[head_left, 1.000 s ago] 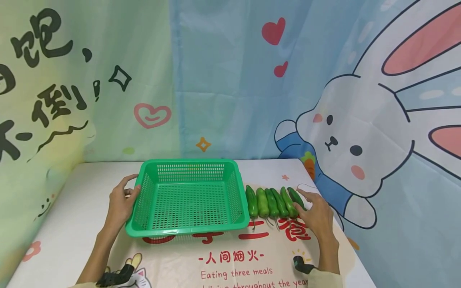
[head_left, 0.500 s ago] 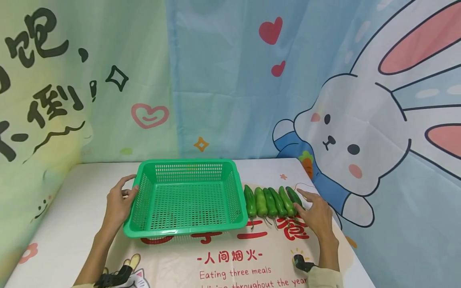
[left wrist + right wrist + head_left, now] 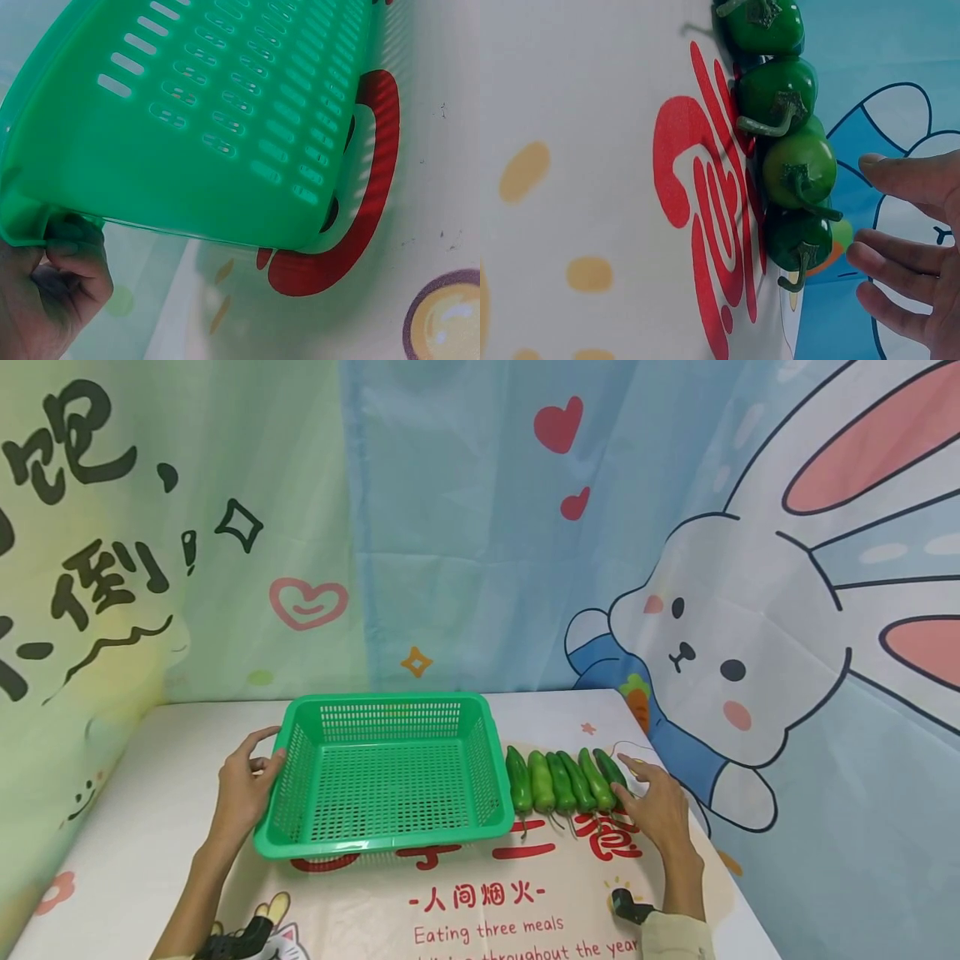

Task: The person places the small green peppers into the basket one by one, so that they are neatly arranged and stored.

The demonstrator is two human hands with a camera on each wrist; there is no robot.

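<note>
A green plastic basket with slotted walls and nothing in it stands left of centre on the table. At its left end my left hand holds the rim; in the left wrist view its fingers curl up beneath the rim. Several green peppers lie side by side in a row against the basket's right side, stems toward me. Around the rightmost, dark green pepper my right hand hovers with thumb and fingers spread. From the right wrist, that hand shows loosely extended fingers beside the pepper stems, gripping nothing.
The table has a printed cloth with red lettering. Behind it hangs a cartoon curtain with a large rabbit at the right. The table's right edge runs close past my right hand.
The whole head view has shifted slightly, with everything a little further left in it. Hands, basket and peppers keep their places relative to one another.
</note>
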